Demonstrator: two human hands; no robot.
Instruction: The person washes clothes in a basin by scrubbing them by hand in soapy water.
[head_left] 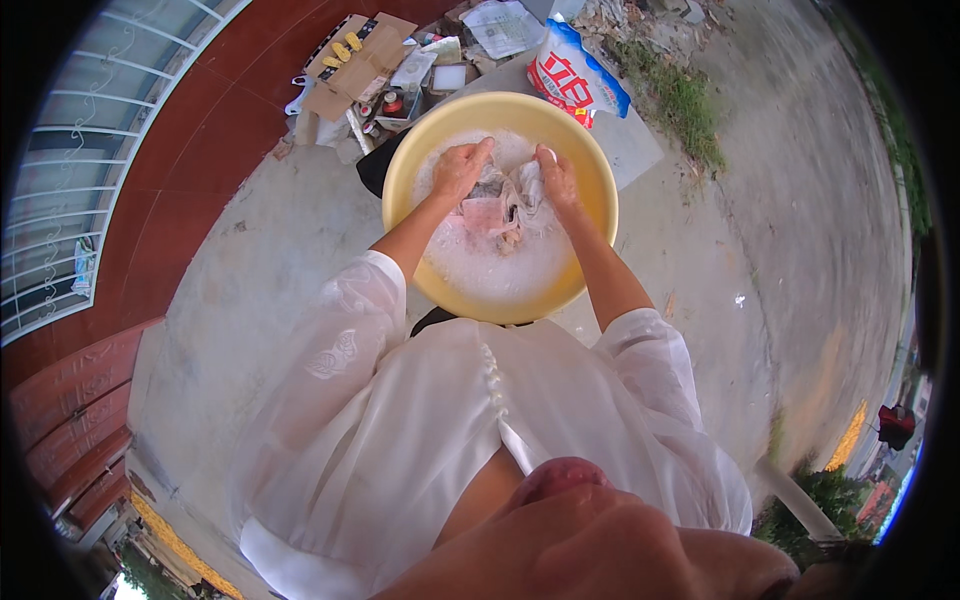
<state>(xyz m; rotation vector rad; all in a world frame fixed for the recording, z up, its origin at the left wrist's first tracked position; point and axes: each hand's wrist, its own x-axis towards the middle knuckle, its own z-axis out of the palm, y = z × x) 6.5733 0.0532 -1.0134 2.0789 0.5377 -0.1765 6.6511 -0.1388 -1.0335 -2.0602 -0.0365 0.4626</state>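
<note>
A wide yellow basin stands before me, holding white suds. Over the foam, a wet cloth in pale pink, white and grey is bunched between my hands. My left hand is closed at the cloth's far left part, its fingers curled inward and partly hidden. On the other side, my right hand grips a whitish fold of the same cloth, thumb on top. The cloth's lower part touches the suds; what lies beneath the foam is hidden.
A white, blue and red detergent bag rests just beyond the basin on a grey slab. At the far left are an opened cardboard box with corn cobs and assorted clutter. Concrete ground surrounds the basin; grass grows at far right.
</note>
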